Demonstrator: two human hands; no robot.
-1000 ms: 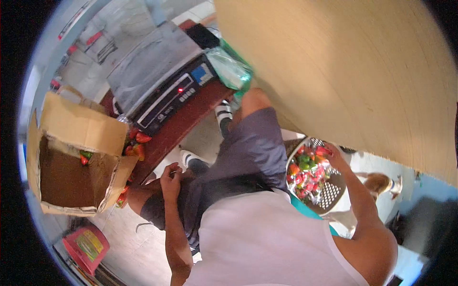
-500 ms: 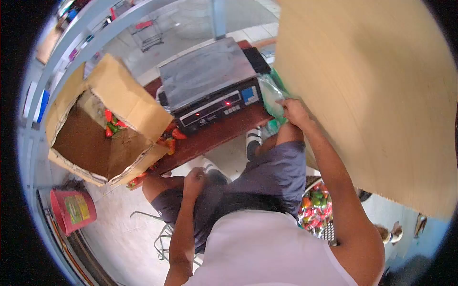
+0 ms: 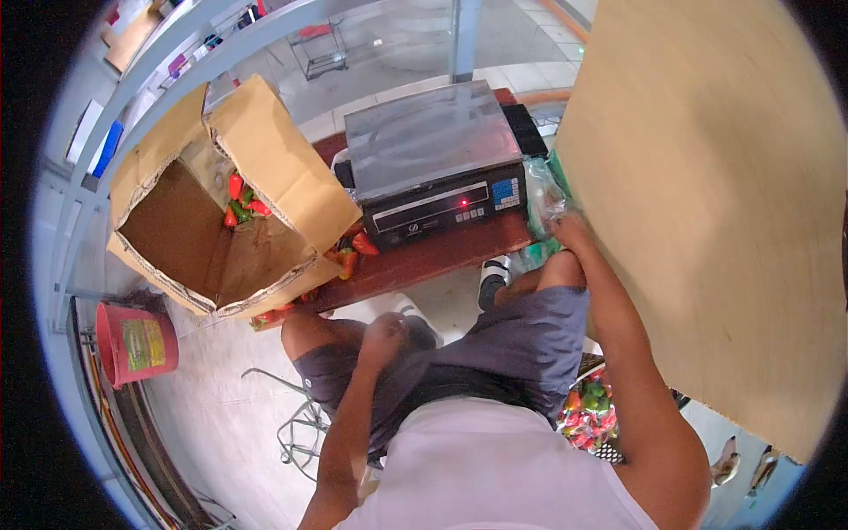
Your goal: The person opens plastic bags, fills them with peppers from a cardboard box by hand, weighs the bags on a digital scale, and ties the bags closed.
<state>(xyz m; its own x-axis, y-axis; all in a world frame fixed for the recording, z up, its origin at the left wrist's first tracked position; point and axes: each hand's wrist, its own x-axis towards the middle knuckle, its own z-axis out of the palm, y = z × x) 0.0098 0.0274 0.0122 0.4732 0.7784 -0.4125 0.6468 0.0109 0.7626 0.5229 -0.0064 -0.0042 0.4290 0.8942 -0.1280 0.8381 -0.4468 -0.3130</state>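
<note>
Moved since the earliest frame: the right hand (image 3: 572, 230), from the basket (image 3: 609, 453) of mixed peppers (image 3: 587, 415) to the plastic bag (image 3: 543, 190). Left to right: pink bucket (image 3: 110, 344); open cardboard box (image 3: 274, 150) with red and green peppers (image 3: 236, 188) inside; left hand (image 3: 384, 338), fingers curled above the thigh, contents cannot be told; scale (image 3: 433, 132) on a red-brown bench (image 3: 442, 265); plastic bag, just beside the scale, the right fingers bent against it, grip cannot be told; basket, beside the right thigh.
</note>
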